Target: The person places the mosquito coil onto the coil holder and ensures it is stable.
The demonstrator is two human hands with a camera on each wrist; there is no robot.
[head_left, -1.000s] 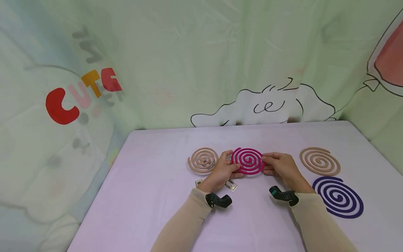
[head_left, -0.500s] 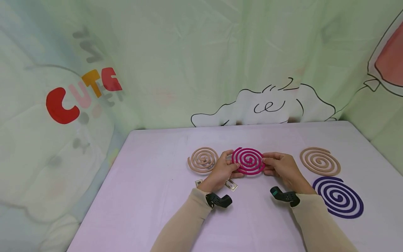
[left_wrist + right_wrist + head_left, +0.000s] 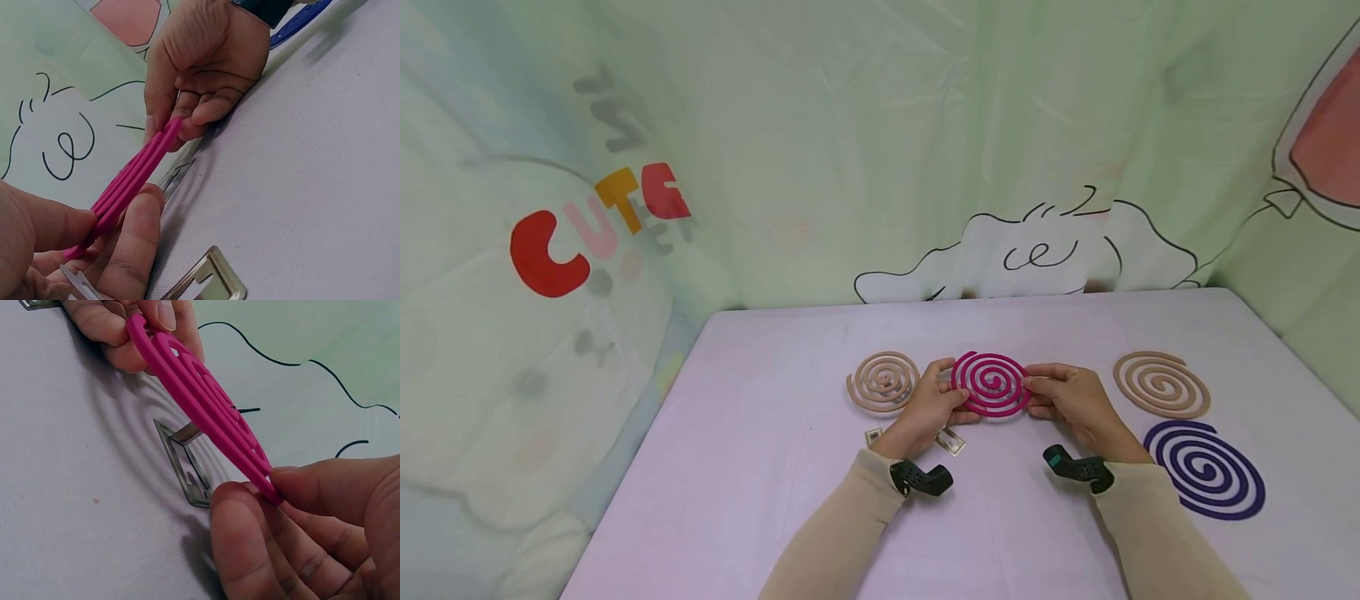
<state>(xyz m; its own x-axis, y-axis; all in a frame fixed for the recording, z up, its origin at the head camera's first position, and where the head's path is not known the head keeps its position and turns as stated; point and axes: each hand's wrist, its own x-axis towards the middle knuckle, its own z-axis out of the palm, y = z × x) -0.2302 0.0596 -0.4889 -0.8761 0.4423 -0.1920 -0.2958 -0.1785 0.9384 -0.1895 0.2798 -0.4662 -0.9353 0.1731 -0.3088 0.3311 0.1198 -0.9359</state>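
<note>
A magenta mosquito coil (image 3: 993,382) is held between both hands. My left hand (image 3: 923,413) pinches its left rim, thumb on top and fingers beneath. At the right rim, my right hand (image 3: 1075,404) pinches it between thumb and fingers. Both wrist views show the coil tilted and raised above the table, its spiral shadow on the cloth. Below it lies a thin metal coil stand (image 3: 175,465) with a bent-up prong. Another metal stand (image 3: 952,442) is close to the left hand, partly covered by it.
To the left, a tan coil (image 3: 886,379) sits over a metal stand. A second tan coil (image 3: 1163,385) and a dark purple coil (image 3: 1206,471) lie at the right, near the right forearm. A small metal piece (image 3: 873,436) shows beside the left wrist. A printed curtain (image 3: 820,167) hangs behind the table.
</note>
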